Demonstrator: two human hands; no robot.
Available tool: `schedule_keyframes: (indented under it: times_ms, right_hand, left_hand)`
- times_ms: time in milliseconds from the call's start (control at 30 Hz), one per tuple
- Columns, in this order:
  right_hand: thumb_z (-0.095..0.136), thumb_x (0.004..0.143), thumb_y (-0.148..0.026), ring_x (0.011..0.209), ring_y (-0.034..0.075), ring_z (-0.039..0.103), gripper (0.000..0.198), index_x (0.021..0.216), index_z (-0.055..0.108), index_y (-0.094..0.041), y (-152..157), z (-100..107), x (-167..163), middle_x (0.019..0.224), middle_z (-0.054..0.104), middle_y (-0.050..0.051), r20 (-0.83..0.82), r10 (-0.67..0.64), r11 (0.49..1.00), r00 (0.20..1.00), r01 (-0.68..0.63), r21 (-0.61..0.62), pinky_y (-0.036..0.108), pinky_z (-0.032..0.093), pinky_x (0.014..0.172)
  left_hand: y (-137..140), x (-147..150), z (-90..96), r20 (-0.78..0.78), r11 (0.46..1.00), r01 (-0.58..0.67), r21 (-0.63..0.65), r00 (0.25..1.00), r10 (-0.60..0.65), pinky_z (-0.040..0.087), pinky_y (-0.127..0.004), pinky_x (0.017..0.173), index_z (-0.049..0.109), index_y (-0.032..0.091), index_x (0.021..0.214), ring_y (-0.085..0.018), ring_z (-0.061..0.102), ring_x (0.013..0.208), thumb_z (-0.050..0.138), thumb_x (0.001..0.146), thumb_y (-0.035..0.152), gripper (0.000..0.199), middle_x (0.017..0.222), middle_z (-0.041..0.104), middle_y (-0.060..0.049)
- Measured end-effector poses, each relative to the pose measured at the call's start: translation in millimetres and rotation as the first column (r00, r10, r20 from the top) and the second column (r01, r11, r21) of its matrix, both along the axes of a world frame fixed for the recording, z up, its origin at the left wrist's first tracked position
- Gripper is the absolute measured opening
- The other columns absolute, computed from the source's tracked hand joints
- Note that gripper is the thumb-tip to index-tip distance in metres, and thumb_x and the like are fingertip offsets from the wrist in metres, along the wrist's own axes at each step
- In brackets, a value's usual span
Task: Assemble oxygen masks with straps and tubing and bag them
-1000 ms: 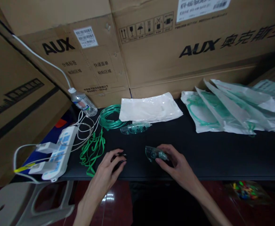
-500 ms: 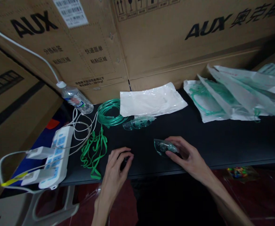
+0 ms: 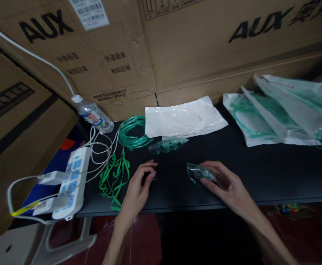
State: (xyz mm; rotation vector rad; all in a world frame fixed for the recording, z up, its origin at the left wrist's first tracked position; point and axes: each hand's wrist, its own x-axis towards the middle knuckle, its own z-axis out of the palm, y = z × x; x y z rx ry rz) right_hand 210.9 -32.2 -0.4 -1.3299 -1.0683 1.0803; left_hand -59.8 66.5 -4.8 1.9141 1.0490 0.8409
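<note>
A clear green-tinted oxygen mask [image 3: 198, 173] is gripped in my right hand [image 3: 223, 180], its thumb on the near side and fingers behind. My left hand [image 3: 141, 184] is over the table to the left, with fingers curled in to the thumb. Something small and thin may show at its fingertips, but I cannot make it out. Beyond both hands lie more clear green mask pieces [image 3: 168, 145], by the front edge of a white pouch [image 3: 184, 119]. Coiled green tubing [image 3: 133, 134] sits at the pouch's left. Tangled green elastic straps [image 3: 114, 180] lie left of my left hand.
Several pouches with green contents [image 3: 271, 117] lie at the back right. On the left are a power strip [image 3: 77, 180] with chargers, white cables and a leaning plastic bottle [image 3: 96, 116]. Large cardboard boxes [image 3: 183, 62] stand behind the black table [image 3: 260, 169].
My left hand has moved slightly away from me over the table, fingers still curled. The right hand keeps its hold on the mask. The whole view has shifted a little.
</note>
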Motion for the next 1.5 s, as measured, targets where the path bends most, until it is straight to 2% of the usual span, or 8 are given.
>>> schedule_keyframes:
  times_ms: [167, 333, 533, 700, 900, 1100, 1267, 1500]
  right_hand:
    - [0.078, 0.089, -0.038, 0.104, 0.021, 0.073, 0.028, 0.113, 0.068, -0.028, 0, 5, 3, 0.109, 0.075, 0.003, -0.035, -0.015, 1.0, 0.999, 0.016, 0.011, 0.03, 0.057, 0.095]
    - [0.079, 0.086, -0.046, 0.104, 0.026, 0.072, 0.033, 0.111, 0.07, -0.027, 1, -5, 6, 0.107, 0.075, 0.006, -0.099, -0.021, 1.0, 0.995, 0.021, -0.003, 0.036, 0.057, 0.094]
    - [0.078, 0.086, -0.048, 0.087, 0.023, 0.068, 0.029, 0.099, 0.066, -0.025, 31, -14, -34, 0.092, 0.072, 0.002, -0.233, 0.204, 0.978, 0.951, -0.206, 0.02, 0.029, 0.053, 0.075]
    - [0.072, 0.085, -0.051, 0.077, 0.021, 0.063, 0.032, 0.091, 0.058, -0.024, 45, -9, -76, 0.081, 0.064, 0.0, -0.277, 0.161, 0.987, 0.947, -0.161, 0.026, 0.029, 0.049, 0.069]
    - [0.069, 0.086, -0.049, 0.079, 0.021, 0.061, 0.029, 0.091, 0.054, -0.024, 48, -11, -79, 0.082, 0.062, -0.001, -0.301, 0.107, 0.994, 0.947, -0.107, 0.019, 0.029, 0.047, 0.071]
    - [0.073, 0.086, -0.051, 0.079, 0.022, 0.062, 0.031, 0.093, 0.06, -0.024, 22, -15, -51, 0.084, 0.065, 0.0, -0.287, 0.098, 0.994, 0.953, -0.107, -0.014, 0.03, 0.048, 0.071]
    - [0.073, 0.087, -0.055, 0.087, 0.024, 0.066, 0.034, 0.1, 0.064, -0.025, 6, -14, -18, 0.092, 0.071, 0.003, -0.258, 0.065, 0.995, 0.964, -0.083, -0.058, 0.031, 0.052, 0.076]
    - [0.075, 0.086, -0.059, 0.087, 0.024, 0.068, 0.037, 0.097, 0.065, -0.025, 10, -5, -17, 0.091, 0.072, 0.004, -0.262, 0.086, 0.992, 0.961, -0.106, -0.064, 0.032, 0.054, 0.076]
  left_hand:
    - [-9, -9, -4.0, 0.135, 0.959, -0.284, 0.007, 0.95, 0.281, 0.048, -0.037, 0.104, 0.056, 0.025, 0.101, -0.02, 0.064, 0.118, 0.052, 0.104, 0.038, 0.014, 0.119, 0.069, -0.007]
    - [-24, -1, -15.4, 0.153, 0.85, -0.523, -0.057, 0.837, 0.525, 0.049, -0.04, 0.102, 0.06, 0.025, 0.1, -0.023, 0.068, 0.111, 0.054, 0.099, 0.054, 0.03, 0.115, 0.073, -0.006]
    - [-3, 33, -18.5, 0.156, 0.803, -0.595, -0.017, 0.792, 0.59, 0.05, -0.043, 0.101, 0.063, 0.024, 0.103, -0.026, 0.067, 0.114, 0.051, 0.1, 0.057, 0.035, 0.116, 0.072, -0.007]
    - [4, 49, -21.8, 0.164, 0.731, -0.682, 0.021, 0.724, 0.67, 0.05, -0.045, 0.103, 0.062, 0.023, 0.107, -0.025, 0.067, 0.113, 0.049, 0.101, 0.055, 0.036, 0.115, 0.071, -0.009]
    - [-13, 26, -30.0, 0.155, 0.658, -0.751, 0.059, 0.658, 0.737, 0.057, -0.042, 0.095, 0.058, 0.022, 0.112, -0.023, 0.072, 0.108, 0.042, 0.105, 0.052, 0.035, 0.122, 0.07, -0.012]
    - [-38, -3, -13.3, 0.011, 0.782, -0.609, 0.132, 0.789, 0.614, 0.053, -0.047, 0.099, 0.067, 0.025, 0.103, -0.028, 0.07, 0.109, 0.058, 0.098, 0.049, 0.027, 0.115, 0.074, -0.008]
    - [-44, 0, 1.6, -0.136, 0.948, -0.261, 0.183, 0.948, 0.287, 0.053, -0.041, 0.103, 0.072, 0.033, 0.112, -0.024, 0.065, 0.118, 0.067, 0.096, 0.038, 0.018, 0.117, 0.075, -0.003]
    - [-44, -10, 1.3, -0.387, 0.951, -0.03, 0.308, 0.909, 0.154, 0.053, -0.045, 0.108, 0.056, 0.039, 0.14, -0.024, 0.057, 0.132, 0.06, 0.101, 0.029, 0.041, 0.135, 0.069, -0.002]
